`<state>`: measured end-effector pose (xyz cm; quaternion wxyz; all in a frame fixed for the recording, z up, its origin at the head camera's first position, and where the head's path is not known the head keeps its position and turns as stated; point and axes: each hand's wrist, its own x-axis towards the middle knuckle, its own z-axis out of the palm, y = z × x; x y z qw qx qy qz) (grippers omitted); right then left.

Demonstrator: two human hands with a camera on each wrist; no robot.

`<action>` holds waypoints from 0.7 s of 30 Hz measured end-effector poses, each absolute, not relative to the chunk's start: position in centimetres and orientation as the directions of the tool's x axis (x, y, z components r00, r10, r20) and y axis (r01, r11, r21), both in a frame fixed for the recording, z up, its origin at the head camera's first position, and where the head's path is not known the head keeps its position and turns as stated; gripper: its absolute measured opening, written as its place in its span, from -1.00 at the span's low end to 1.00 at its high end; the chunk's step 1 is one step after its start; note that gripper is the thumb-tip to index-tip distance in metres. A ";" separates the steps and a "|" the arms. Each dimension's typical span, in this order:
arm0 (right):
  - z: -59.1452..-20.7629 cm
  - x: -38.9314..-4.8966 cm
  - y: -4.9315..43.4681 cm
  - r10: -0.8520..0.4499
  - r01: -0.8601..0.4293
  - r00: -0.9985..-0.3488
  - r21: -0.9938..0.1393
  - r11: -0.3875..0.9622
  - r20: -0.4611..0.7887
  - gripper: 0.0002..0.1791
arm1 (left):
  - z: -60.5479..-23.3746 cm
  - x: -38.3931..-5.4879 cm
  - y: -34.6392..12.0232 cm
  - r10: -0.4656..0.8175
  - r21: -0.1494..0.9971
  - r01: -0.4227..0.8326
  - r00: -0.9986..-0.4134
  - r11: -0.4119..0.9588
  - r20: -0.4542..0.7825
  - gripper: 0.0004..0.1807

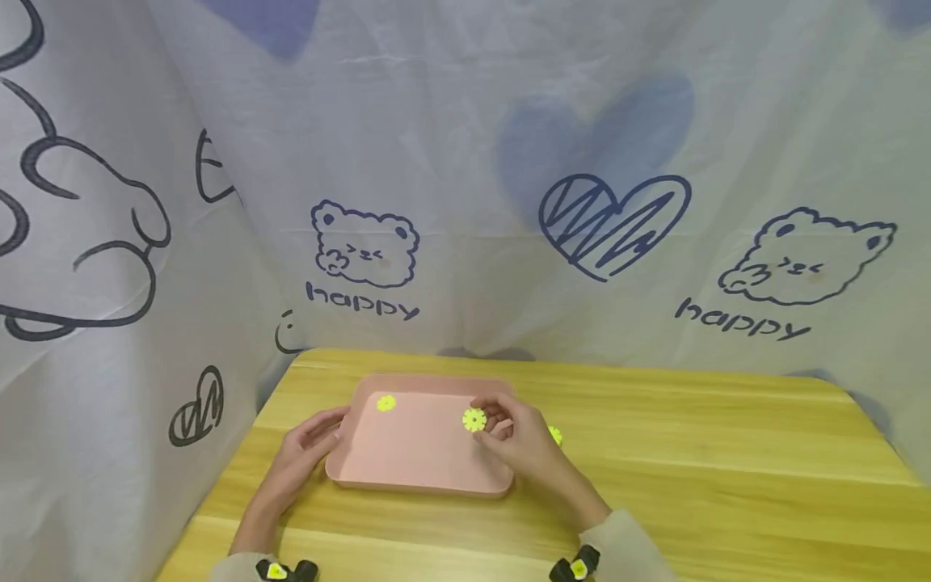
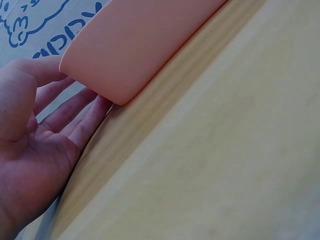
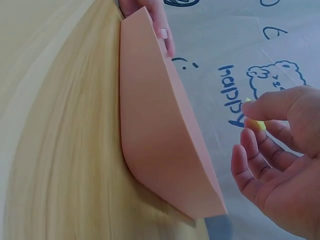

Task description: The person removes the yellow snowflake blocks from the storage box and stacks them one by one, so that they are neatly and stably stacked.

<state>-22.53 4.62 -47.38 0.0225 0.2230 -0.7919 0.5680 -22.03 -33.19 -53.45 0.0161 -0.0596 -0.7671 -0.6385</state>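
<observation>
My right hand (image 1: pixel 520 440) is above the right part of a pink tray (image 1: pixel 407 453), pinching a yellow-green notched plastic building disc (image 1: pixel 474 419) between thumb and fingers. The right wrist view catches this disc (image 3: pixel 257 122) nearly edge-on, with the other fingers loosely bent below. A second notched disc (image 1: pixel 386 402) lies in the tray near its back left corner. At the tray's left end, my left hand (image 1: pixel 301 449) holds the side. In the left wrist view its upper digit meets the tray rim, while the lower fingers (image 2: pixel 82 117) reach to the tray's underside edge.
Another yellow-green disc (image 1: pixel 556 436) shows on the wooden table (image 1: pixel 691 477) right of the tray, partly hidden behind my right hand. A white cloth (image 1: pixel 465 162) with bear and heart drawings hangs behind the table and along its left side.
</observation>
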 end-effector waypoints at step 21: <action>-47.8 -21.4 10.8 -0.252 -0.409 -0.907 -0.849 0.335 0.337 -0.57 | -53.4 -22.3 -33.5 0.067 0.978 0.082 -0.995 0.194 0.070 -0.44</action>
